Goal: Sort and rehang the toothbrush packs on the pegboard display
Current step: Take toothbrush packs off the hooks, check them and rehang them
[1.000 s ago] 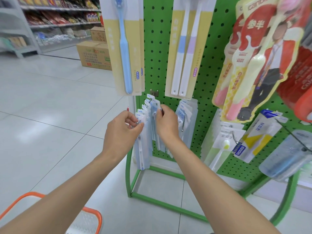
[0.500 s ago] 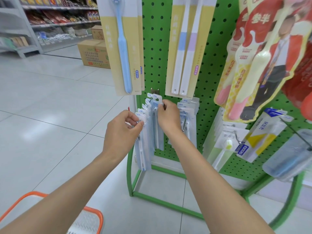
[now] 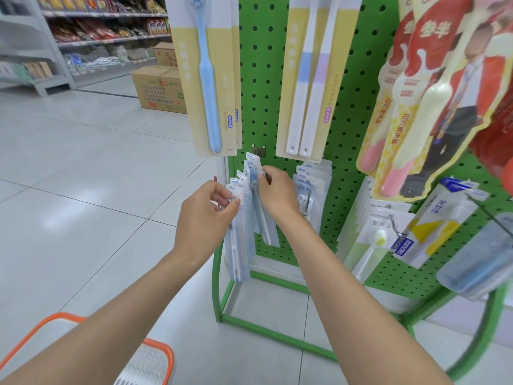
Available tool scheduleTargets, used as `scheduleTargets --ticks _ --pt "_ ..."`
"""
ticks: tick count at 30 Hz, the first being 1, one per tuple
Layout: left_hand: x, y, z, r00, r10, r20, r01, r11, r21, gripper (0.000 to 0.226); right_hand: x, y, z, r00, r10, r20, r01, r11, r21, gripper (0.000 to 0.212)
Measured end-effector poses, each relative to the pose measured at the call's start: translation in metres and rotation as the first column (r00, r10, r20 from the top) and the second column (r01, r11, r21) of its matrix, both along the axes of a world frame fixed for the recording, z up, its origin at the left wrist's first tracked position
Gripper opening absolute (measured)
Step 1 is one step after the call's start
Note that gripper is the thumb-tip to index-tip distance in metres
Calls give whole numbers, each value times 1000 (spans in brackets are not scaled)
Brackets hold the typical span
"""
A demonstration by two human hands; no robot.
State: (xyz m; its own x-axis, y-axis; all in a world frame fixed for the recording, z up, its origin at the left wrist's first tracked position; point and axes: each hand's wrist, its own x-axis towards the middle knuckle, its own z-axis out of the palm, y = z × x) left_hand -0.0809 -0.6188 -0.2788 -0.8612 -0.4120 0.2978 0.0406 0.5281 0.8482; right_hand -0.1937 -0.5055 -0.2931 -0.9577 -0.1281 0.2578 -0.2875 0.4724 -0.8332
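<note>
Left grip (image 3: 208, 218) pinches peg tip (image 3: 232, 200), right grip (image 3: 276, 194) pinches toothbrush pack (image 3: 265, 232) header; slide pack straight, keep peg steady.

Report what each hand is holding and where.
The left hand pinches the front clear toothbrush packs at their top tabs. The right hand pinches a pack farther back, near its top.
</note>
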Motion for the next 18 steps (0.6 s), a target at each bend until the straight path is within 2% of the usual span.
scheduleTargets --ticks 4,11,14,18 --pt "0 0 -1 1000 1 2 -1 1000 -5 12 -2 1 -1 998 54 -10 -54 999 -7 40" --pt "0 0 -1 1000 0 5 0 1000 5 12 -5 -1 -5 994 109 -9 -110 994 -12 36" --pt "0 0 -1 1000 -4 4 4 1000 11 12 -4 -2 -4 997 78 14 -77 994 -73 25" --pt "0 0 -1 1000 -6 2 6 1000 14 13 -9 -5 -7 996 -63 59 73 980 -185 18"
